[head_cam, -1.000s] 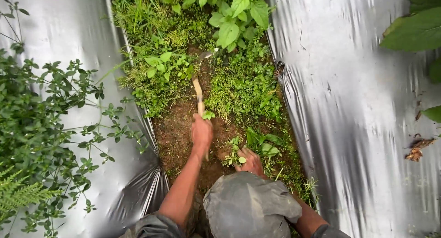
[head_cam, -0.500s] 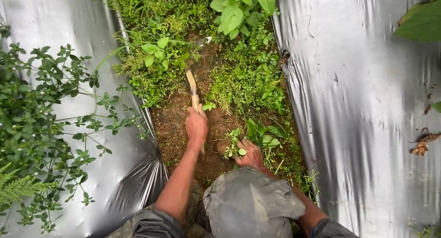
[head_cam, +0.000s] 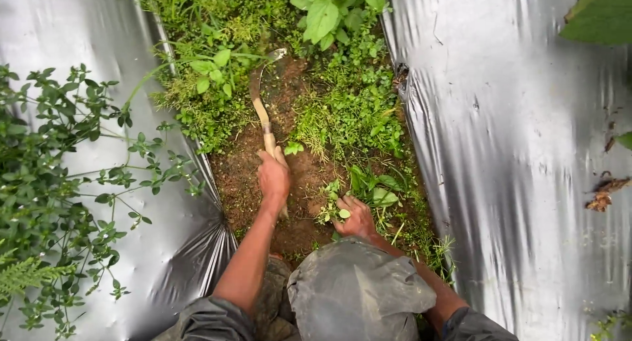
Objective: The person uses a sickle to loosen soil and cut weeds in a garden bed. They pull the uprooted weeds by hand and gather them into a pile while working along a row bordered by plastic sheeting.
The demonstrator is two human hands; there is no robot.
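**Weeding the strip between the plastic sheets**

The person is crouching over a narrow strip of soil and chopping weeds out of it. The left hand is wrapping tightly around the wooden handle of a small hoe, whose metal blade is reaching forward from that hand into the weeds at the far end of the bare patch. The right hand, just to the right of the left hand, is closing on a clump of pulled greens; how firmly the fingers are pinching it is hard to tell, since leaves are covering them. Silver plastic sheeting is lying on both sides of the strip, and a leafy bush is hanging over the sheet well to the left of the left hand.

Judging by this, the chopping stroke is in hand. The next move is calling for the blade to bite at the weed roots and drag back toward the left hand, staying clear of the sheeting edge.

Compared with the earlier frame, the hoe is reaching further forward, and the left hand is sitting slightly further up the strip. The right hand is keeping its clump.
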